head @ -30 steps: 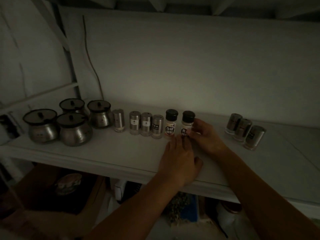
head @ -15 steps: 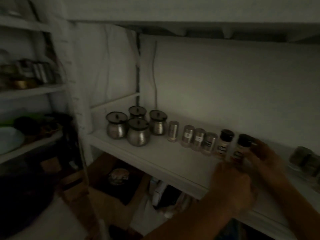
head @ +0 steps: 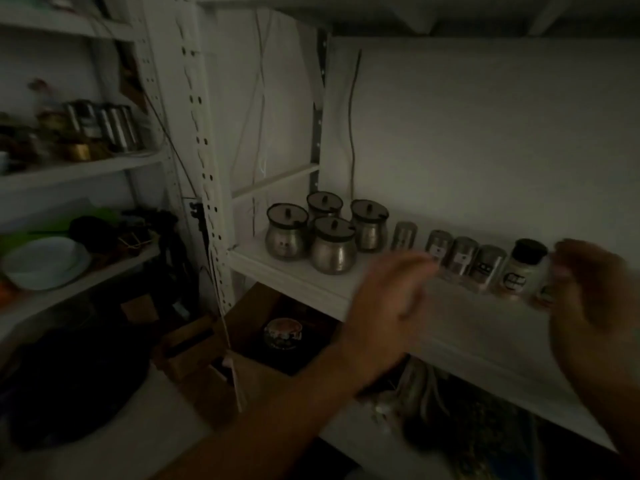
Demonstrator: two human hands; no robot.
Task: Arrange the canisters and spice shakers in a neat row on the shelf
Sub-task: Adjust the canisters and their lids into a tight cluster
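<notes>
Several round steel canisters [head: 333, 245] with dark lids stand clustered at the left end of the white shelf [head: 304, 282]. To their right runs a row of small steel spice shakers [head: 462, 258], then a white black-capped bottle [head: 519, 271]. A second bottle [head: 544, 293] is mostly hidden behind my right hand [head: 595, 299], which is curled beside it; contact is unclear. My left hand [head: 388, 299], blurred, hovers with fingers spread and holds nothing, in front of the shakers.
A perforated white upright [head: 197, 150] bounds the shelf's left side. Beyond it, other shelves hold tins [head: 104, 126] and a white bowl [head: 45, 261]. Below the shelf sits a brown box with a lidded jar [head: 283, 332].
The view has swung so the shelf now lies to the right. My left hand lifted off the shelf and moved left toward the steel shakers. My right hand stays by the black-capped bottles.
</notes>
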